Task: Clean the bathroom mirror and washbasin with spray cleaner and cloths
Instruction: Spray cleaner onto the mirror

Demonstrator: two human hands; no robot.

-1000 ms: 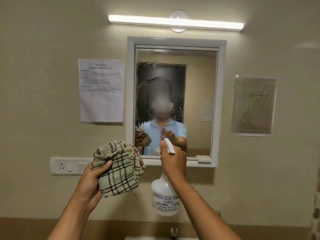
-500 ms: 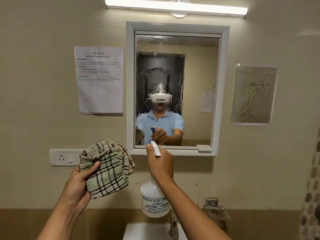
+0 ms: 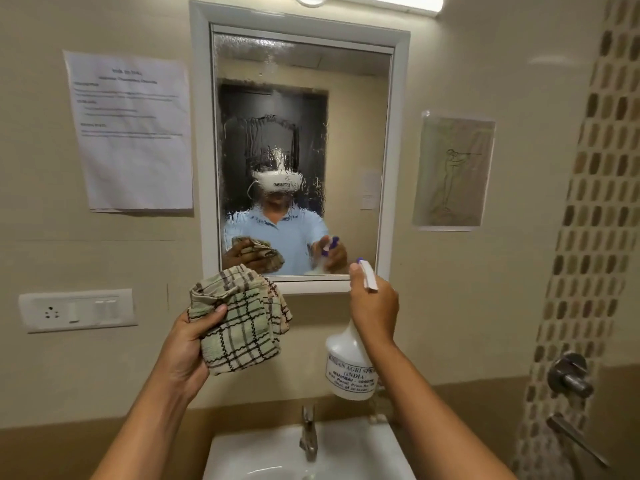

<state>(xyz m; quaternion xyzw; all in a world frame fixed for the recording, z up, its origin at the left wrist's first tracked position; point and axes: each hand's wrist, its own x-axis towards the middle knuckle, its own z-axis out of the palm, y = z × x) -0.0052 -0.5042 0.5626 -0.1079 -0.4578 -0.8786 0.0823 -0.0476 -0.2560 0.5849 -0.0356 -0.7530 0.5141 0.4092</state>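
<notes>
From the head view, the right hand (image 3: 374, 306) is gripping the white plastic spray bottle (image 3: 349, 367) by its neck, nozzle aiming at the white-framed wall mirror (image 3: 304, 140) just above it. The left hand (image 3: 187, 344) is clutching a bunched green-and-cream checked cloth (image 3: 239, 317). The glass is already dripping; wiping top-down would probably catch the runs before they reach the white ceramic washbasin (image 3: 353, 452) below both hands.

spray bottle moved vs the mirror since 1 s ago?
Yes. The spray bottle in the right hand has shifted right along the mirror frame's bottom edge: it was below the middle, now it is near the lower right corner.
</notes>
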